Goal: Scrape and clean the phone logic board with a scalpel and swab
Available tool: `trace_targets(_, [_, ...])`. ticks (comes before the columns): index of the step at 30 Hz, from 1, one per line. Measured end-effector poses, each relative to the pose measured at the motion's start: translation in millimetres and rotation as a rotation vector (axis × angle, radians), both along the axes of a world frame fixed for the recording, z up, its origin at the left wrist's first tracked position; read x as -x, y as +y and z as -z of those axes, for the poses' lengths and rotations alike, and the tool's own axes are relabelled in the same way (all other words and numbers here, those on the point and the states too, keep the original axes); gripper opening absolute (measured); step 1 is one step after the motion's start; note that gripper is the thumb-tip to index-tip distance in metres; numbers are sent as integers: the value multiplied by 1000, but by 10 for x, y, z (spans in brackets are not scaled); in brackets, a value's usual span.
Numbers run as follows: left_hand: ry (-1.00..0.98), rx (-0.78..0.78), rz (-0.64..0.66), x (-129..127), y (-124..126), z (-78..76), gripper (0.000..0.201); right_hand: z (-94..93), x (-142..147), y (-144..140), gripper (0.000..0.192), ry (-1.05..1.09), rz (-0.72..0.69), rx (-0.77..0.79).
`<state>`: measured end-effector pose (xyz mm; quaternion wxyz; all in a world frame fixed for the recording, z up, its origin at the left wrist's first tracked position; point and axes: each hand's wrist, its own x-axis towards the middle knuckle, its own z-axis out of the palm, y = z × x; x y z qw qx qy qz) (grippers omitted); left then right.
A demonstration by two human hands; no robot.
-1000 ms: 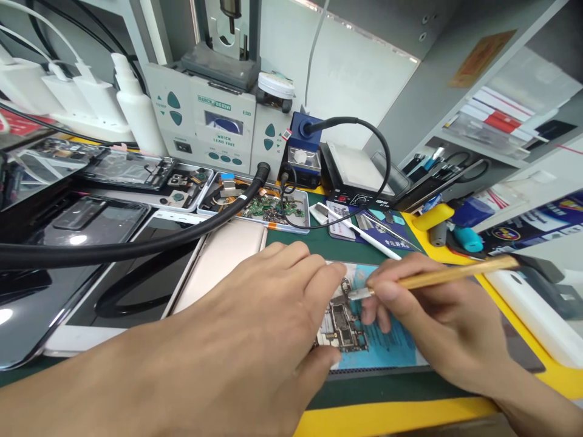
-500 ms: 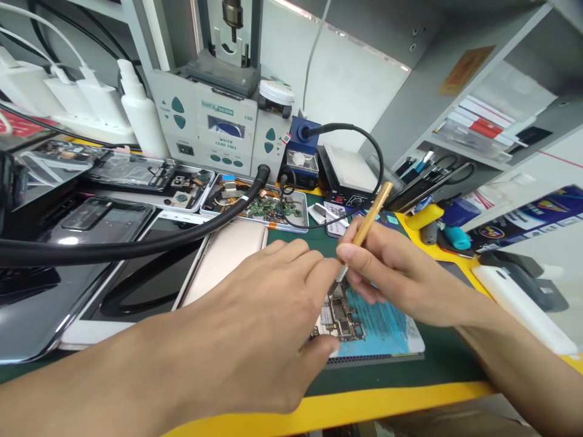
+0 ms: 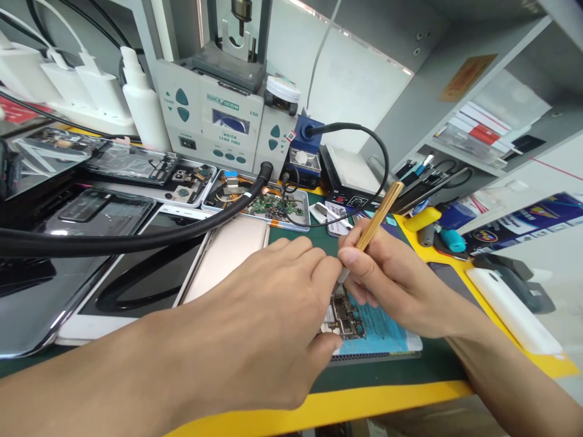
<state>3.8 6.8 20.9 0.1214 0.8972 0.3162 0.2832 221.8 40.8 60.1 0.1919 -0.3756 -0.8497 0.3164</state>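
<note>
One gold-handled tool [image 3: 381,212] is what I see pinched between the thumb and fingers of the right hand [image 3: 401,282], its handle slanting upward, its pale metal end pointing down beside the other knuckles. From my remote view, the left hand [image 3: 282,303] arches low with fingers bunched together and thumb below; I cannot tell whether they grip anything, since the hand hides it. Just below the right fingertips, partly covered by the left hand, lies a circuit board [image 3: 348,318] on a blue pad [image 3: 387,331]. Around both spreads the green worktop [image 3: 382,376], edged in yellow. Left of the left fingers I see a pale pink slab [image 3: 234,246], then a white-framed phone [image 3: 136,279]. Farther beyond the fingers sit a tray [image 3: 302,198] of small green boards and a grey QUICK station [image 3: 232,139].
</note>
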Motion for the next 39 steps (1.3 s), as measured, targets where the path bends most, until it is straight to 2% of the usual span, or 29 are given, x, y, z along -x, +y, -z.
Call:
trace_targets(6, [41,13,-10,1,-5,-11,19,-10,2,-104,25,-70,-9,-208])
trace_targets(11, [53,6,-4,9,2,-11,16,15,-17,-181,9,-77,-71,-310])
trace_targets(15, [43,42,18,15,7,-15,12,9,11,-266,9,-137,-114,-385])
trace_targets(19, [40,36,20,8,11,-18,13,14,19,-273,10,-137,-111,-393])
trace_targets(24, [48,9,-6,-6,8,-18,16,8,-4,-152,15,-45,-42,-249])
trace_targets(28, [35,-1,7,-6,-2,3,22,6,-18,-68,28,12,29,-32])
trace_targets(33, [39,-2,-2,10,-3,25,27,45,-19,35,27,125,49,233])
trace_targets(36, [43,21,-1,13,-4,28,29,66,-15,79,28,155,58,305])
trace_targets(39, [41,16,-8,7,-8,25,29,60,-23,76,26,155,41,292])
